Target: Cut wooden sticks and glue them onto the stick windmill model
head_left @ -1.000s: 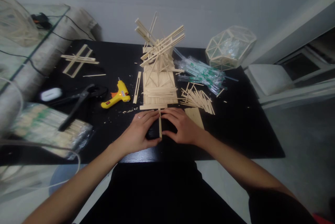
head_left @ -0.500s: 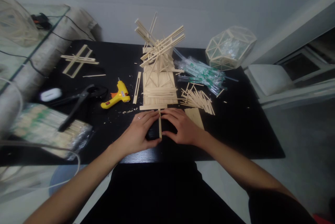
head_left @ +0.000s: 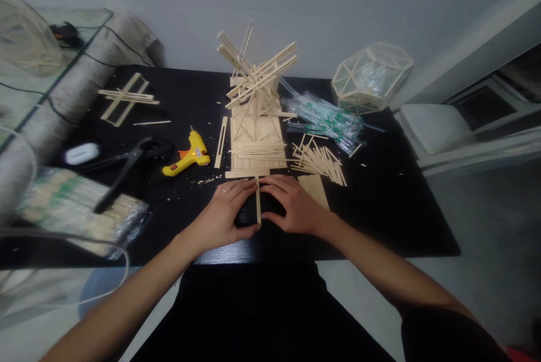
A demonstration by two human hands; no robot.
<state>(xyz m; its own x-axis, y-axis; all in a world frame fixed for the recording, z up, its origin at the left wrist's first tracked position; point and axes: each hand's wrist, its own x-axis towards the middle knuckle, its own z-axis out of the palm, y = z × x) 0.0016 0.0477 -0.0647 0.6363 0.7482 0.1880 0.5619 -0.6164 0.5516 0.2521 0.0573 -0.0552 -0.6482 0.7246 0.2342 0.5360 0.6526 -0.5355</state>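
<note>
Table (head_left: 380, 221) black, viewed from the near edge. At 9 o'clock: bagged sticks (head_left: 80, 210), pliers (head_left: 127, 167) just past them, a white case (head_left: 81, 153) beside. At 10 o'clock a stick frame (head_left: 127, 100) lies flat. Glue gun (head_left: 188, 156) yellow, at 11 o'clock of the hands. Left hand (head_left: 224, 212) flat on table, fingers curled lightly, fingertips pressing the left side of a strip (head_left: 257, 201). The strip lies at table centre near the front edge, pointing 12 to 6, pinched between both hands. Stick model (head_left: 256, 108) at 12 o'clock, just beyond the strip. Right hand (head_left: 293, 204) mirrors, fingers bent, touching the strip's right side. Loose sticks (head_left: 319, 160) at 1 o'clock, wrappers (head_left: 327, 117) past them, a wire polyhedron (head_left: 372, 77) at 2 o'clock
</note>
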